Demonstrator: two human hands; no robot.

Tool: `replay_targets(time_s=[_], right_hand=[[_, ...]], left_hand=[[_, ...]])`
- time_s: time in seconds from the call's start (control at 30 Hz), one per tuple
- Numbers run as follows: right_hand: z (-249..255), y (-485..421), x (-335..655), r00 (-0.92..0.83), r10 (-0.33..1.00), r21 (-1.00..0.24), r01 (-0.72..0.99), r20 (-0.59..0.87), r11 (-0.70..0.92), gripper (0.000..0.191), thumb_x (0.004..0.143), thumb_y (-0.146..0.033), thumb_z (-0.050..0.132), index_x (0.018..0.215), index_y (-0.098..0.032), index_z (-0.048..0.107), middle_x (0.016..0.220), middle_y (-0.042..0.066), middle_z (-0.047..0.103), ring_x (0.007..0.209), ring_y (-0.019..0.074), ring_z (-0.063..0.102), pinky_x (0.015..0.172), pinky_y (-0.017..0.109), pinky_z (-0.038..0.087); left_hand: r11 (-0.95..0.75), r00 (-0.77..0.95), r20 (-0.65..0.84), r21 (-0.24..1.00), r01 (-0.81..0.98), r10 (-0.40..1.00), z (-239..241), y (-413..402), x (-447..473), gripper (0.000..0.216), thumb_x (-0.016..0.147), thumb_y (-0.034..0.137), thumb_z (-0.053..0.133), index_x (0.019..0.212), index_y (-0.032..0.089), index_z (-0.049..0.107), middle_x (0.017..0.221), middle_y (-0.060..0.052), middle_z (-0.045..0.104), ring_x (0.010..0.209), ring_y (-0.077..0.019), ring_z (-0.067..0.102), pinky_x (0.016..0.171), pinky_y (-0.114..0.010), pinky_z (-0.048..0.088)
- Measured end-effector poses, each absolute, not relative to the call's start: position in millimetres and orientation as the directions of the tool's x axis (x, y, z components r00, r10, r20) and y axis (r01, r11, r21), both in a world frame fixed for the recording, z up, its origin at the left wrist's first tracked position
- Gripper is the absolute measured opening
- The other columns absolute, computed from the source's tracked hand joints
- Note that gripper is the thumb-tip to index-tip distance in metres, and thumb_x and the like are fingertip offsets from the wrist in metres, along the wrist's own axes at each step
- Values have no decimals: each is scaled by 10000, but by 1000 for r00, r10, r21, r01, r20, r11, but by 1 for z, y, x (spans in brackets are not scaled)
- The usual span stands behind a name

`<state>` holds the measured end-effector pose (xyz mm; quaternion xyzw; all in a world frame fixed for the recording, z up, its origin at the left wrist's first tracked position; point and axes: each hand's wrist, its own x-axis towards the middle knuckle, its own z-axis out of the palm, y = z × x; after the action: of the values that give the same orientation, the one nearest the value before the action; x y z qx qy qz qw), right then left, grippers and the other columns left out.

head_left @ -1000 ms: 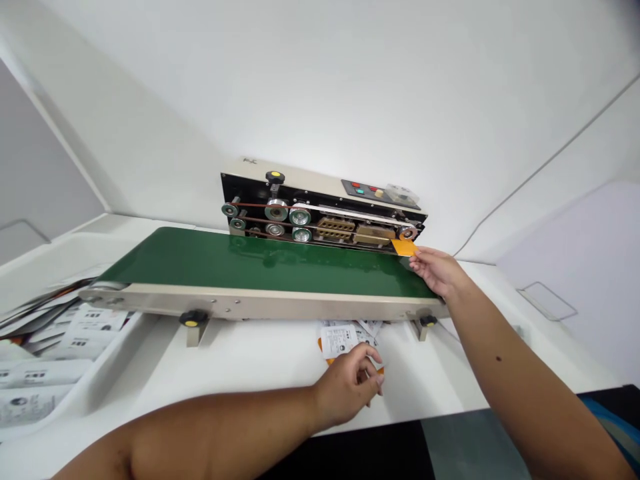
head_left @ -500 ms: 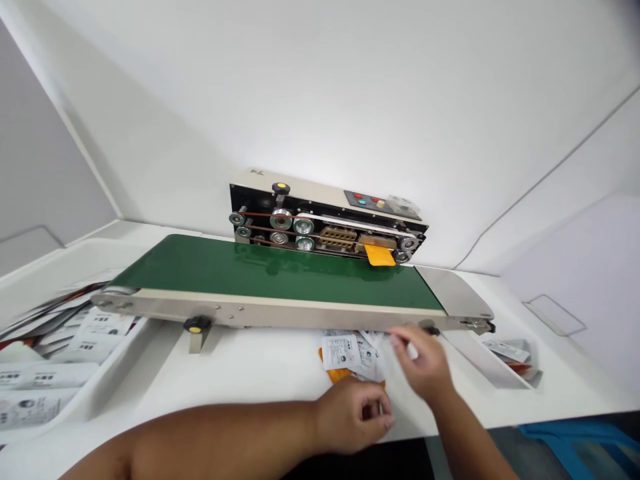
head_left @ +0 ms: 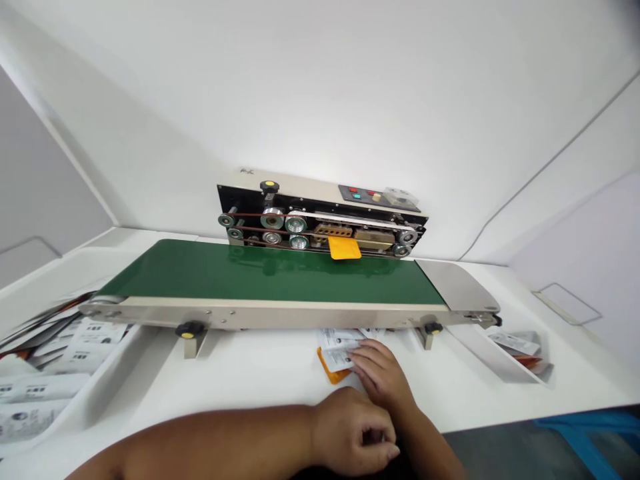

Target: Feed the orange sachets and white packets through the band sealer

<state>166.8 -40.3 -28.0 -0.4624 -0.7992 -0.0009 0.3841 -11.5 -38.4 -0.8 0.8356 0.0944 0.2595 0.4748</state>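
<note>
My right hand [head_left: 384, 375] lies palm down with its fingers stretched flat over a small pile of sachets on the white table. The uppermost sachet [head_left: 336, 357] shows a white printed face, and an orange sachet [head_left: 332, 371] sticks out beneath it. Closer to me, my left hand [head_left: 356, 433] is curled into a loose fist; whatever its fingers may hold cannot be made out. An orange sachet [head_left: 345, 247] hangs from the band sealing machine [head_left: 325, 207], its upper edge caught between the bands, above the green conveyor belt [head_left: 240, 273].
A white bin [head_left: 107, 377] of printed sachets stands at the left, and another tray [head_left: 500, 360] with sachets at the right. Black knobs [head_left: 190, 329] project from the conveyor's front. A blue stool [head_left: 585, 440] is below the table's right edge.
The orange sachet in the machine has travelled left along the bands. My right hand has come down and left onto the sachet pile. My left hand stays curled in nearly the same place.
</note>
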Motion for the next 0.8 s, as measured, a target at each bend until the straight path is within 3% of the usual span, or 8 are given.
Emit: replay_targets(time_s=[0.1, 0.2, 0.27, 0.43, 0.57, 0.63, 0.73, 0.8], right_hand=[[-24, -51, 177, 41, 776, -580, 689, 630, 435, 203, 955, -234, 583, 1018, -261, 774, 1010, 68, 782, 970, 276, 714, 906, 465, 577], [-28, -56, 190, 470, 773, -864, 466, 426, 193, 195, 936, -362, 635, 994, -234, 769, 983, 77, 778, 893, 271, 733, 795, 398, 599], [-32, -54, 196, 614, 738, -954, 259, 282, 149, 245, 904, -409, 678, 1043, -223, 756, 1038, 88, 777, 926, 272, 735, 791, 382, 600], [-35, -49, 197, 581, 807, -979, -85, 103, 187, 275, 794, -408, 804, 971, -207, 740, 873, 64, 771, 750, 222, 718, 658, 323, 587], [-34, -48, 192, 462, 886, -990, -107, 32, 91, 291, 724, -422, 855, 846, -187, 735, 718, 46, 739, 587, 197, 664, 535, 298, 546], [-35, -47, 191, 364, 932, -998, -64, -2, 23, 300, 688, -428, 877, 800, -181, 749, 692, 49, 736, 577, 199, 657, 523, 297, 534], [-36, -46, 191, 276, 961, -1000, -12, -19, -16, 288, 683, -430, 880, 794, -185, 779, 708, 52, 745, 617, 208, 669, 561, 304, 540], [-37, -47, 191, 293, 956, -1000, -11, 3, 6, 267, 705, -424, 868, 821, -197, 789, 728, 44, 746, 632, 201, 665, 574, 297, 536]], left_hand=[[-534, 857, 320, 843, -63, 405, 7, -38, -14, 164, 912, 323, 591, 820, 249, 704, 678, -23, 669, 632, -170, 609, 631, -259, 455], [-450, 845, 265, 892, -32, 464, 9, -37, -12, 145, 887, 312, 612, 795, 225, 683, 657, -9, 635, 598, -150, 569, 590, -245, 422], [-338, 815, 201, 941, -7, 543, 8, -35, -9, 160, 873, 304, 630, 753, 199, 645, 617, 10, 582, 549, -121, 507, 547, -230, 375], [50, 657, 22, 995, -90, 754, 6, -29, 0, 195, 939, 375, 607, 941, 182, 577, 651, 36, 539, 529, -95, 435, 529, -214, 342], [108, 542, 67, 952, -285, 837, 4, -24, 2, 530, 912, 454, 673, 1318, 209, 436, 1006, -59, 625, 729, -142, 578, 645, -247, 445], [101, 518, 55, 958, -269, 854, 5, -22, 1, 601, 901, 430, 684, 1394, 222, 410, 1090, -81, 615, 843, -182, 613, 730, -284, 482], [45, 466, 22, 990, -133, 885, 8, -20, 0, 399, 916, 378, 649, 1276, 225, 574, 1091, -69, 638, 923, -211, 613, 841, -327, 488], [34, 441, 11, 995, -95, 898, 8, -18, -1, 267, 913, 379, 640, 1131, 224, 643, 1018, -47, 658, 875, -205, 611, 796, -312, 491]])
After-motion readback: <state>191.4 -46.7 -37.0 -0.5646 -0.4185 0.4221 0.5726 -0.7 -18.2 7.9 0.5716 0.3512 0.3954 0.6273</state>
